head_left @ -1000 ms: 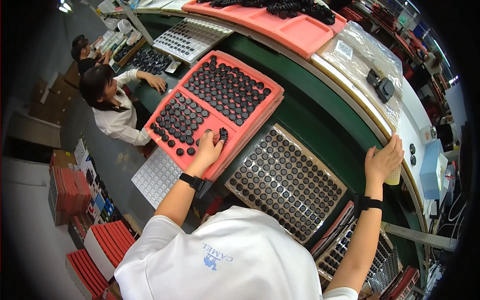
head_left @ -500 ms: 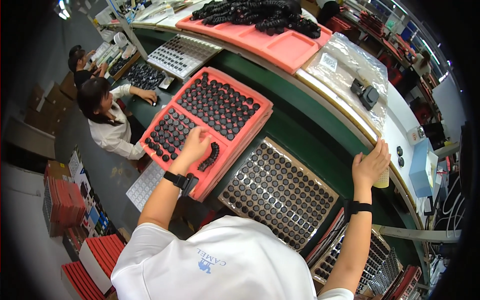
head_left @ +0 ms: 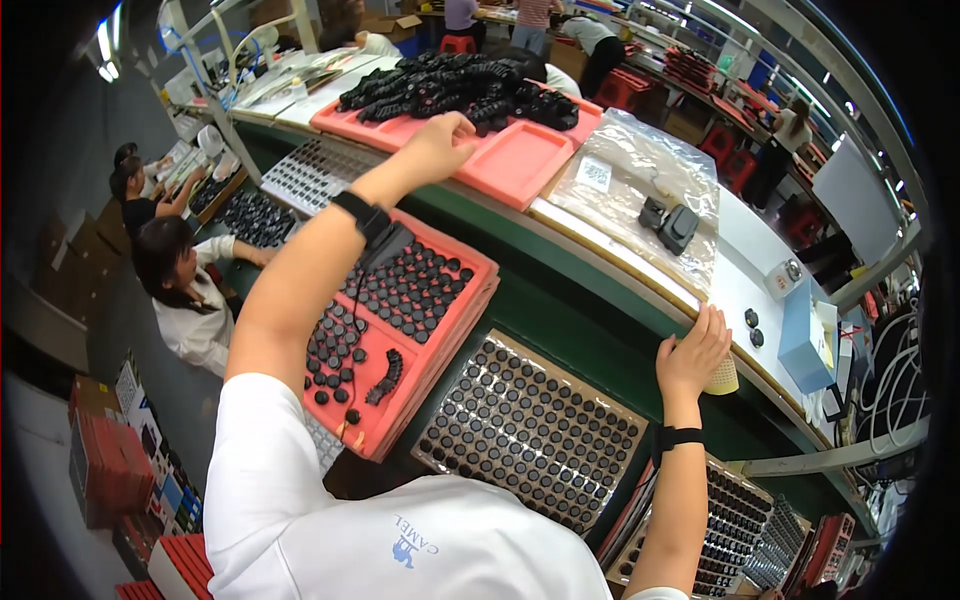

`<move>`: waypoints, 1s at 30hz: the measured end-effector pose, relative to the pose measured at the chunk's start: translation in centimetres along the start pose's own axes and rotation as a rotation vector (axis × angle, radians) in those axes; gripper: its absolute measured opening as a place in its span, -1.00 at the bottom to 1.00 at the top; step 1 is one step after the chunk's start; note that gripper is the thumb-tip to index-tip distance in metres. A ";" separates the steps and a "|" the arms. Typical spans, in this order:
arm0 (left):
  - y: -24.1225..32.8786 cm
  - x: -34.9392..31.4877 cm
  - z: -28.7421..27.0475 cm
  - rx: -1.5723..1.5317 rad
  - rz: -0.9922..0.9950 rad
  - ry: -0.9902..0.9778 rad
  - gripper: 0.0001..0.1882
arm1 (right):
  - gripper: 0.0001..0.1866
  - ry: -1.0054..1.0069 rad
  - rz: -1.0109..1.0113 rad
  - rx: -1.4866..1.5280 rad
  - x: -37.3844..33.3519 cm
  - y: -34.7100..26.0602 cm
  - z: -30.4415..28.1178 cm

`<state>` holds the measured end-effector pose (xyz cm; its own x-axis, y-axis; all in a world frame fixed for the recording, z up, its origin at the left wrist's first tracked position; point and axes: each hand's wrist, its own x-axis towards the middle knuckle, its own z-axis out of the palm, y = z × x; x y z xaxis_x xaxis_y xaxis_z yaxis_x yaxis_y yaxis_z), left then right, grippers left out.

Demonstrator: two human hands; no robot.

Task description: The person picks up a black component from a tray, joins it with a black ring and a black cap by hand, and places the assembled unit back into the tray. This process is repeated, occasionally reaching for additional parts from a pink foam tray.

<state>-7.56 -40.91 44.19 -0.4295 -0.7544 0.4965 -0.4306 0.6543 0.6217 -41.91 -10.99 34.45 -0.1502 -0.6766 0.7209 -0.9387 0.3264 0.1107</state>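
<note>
My left hand [head_left: 443, 148] is raised over the near edge of the far pink tray [head_left: 522, 162], its fingers loosely curved and apart. Close beside it lies a heap of black ribbed, curved pieces [head_left: 470, 90]; contact with the heap cannot be made out. Under my left forearm sits the stacked pink tray [head_left: 440, 345], filled with small round black caps [head_left: 425, 290]. One black ribbed strip [head_left: 385, 377] lies in its near compartment. My right hand [head_left: 693, 352] rests with outstretched fingers on the bench's raised edge, above a yellow paper piece [head_left: 722, 377].
A flat board of round black parts in rows [head_left: 530, 430] lies in front of me. On the raised bench are a clear plastic bag [head_left: 620, 200], a black device [head_left: 678, 229] and a blue box [head_left: 808, 340]. A co-worker in white [head_left: 190, 310] sits at left.
My left hand has moved from above the lower pink tray up to the far heap. The view has shifted, while my right hand stays at the bench edge.
</note>
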 end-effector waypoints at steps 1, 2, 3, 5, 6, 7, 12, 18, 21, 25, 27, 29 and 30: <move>-0.7 2.3 0.1 0.115 0.025 -0.029 -0.65 | -0.22 0.008 0.006 -0.008 0.1 -0.1 0.1; -1.3 4.3 0.8 0.227 0.052 -0.062 -0.64 | -0.22 0.006 0.005 -0.003 0.1 0.0 0.3; -1.3 5.7 1.1 0.222 0.065 -0.064 -0.64 | -0.22 0.005 0.003 0.004 0.1 0.0 0.4; -1.2 8.1 1.9 0.461 0.053 -0.063 -0.63 | -0.23 0.009 0.009 -0.001 0.1 0.0 0.5; -1.2 9.0 2.4 0.581 0.048 -0.060 -0.62 | -0.23 0.008 0.008 0.002 0.1 0.0 0.6; -1.3 9.7 2.8 0.574 0.060 -0.060 -0.62 | -0.24 0.007 0.005 0.006 0.1 0.0 0.6; -1.5 11.7 4.0 0.745 -0.018 -0.204 -0.59 | -0.26 0.002 0.012 0.014 -0.1 0.0 0.7; -4.4 12.3 3.2 0.615 -0.003 -0.242 -0.56 | -0.27 0.025 0.022 0.001 0.1 -0.1 1.2; -5.3 12.3 2.3 0.486 0.074 -0.308 -0.58 | -0.27 0.029 0.022 -0.005 0.2 -0.1 1.2; -5.3 11.5 1.1 0.244 -0.037 -0.371 -0.63 | -0.28 0.038 0.012 -0.013 0.3 -0.1 1.2; -5.2 11.1 0.3 0.155 -0.112 -0.388 -0.64 | -0.28 0.038 0.016 -0.018 0.4 -0.1 1.1; -5.7 10.5 -1.0 -0.343 -0.326 -0.307 -0.69 | -0.28 0.037 0.019 -0.018 0.3 -0.2 1.0; -5.6 10.2 -1.5 -0.591 -0.431 -0.256 -0.72 | -0.28 0.038 0.017 -0.019 0.3 -0.2 1.0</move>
<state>-8.32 -52.36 46.68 -0.5211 -0.8531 0.0269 -0.1371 0.1148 0.9839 -42.04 -11.94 33.97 -0.1540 -0.6454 0.7482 -0.9300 0.3504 0.1108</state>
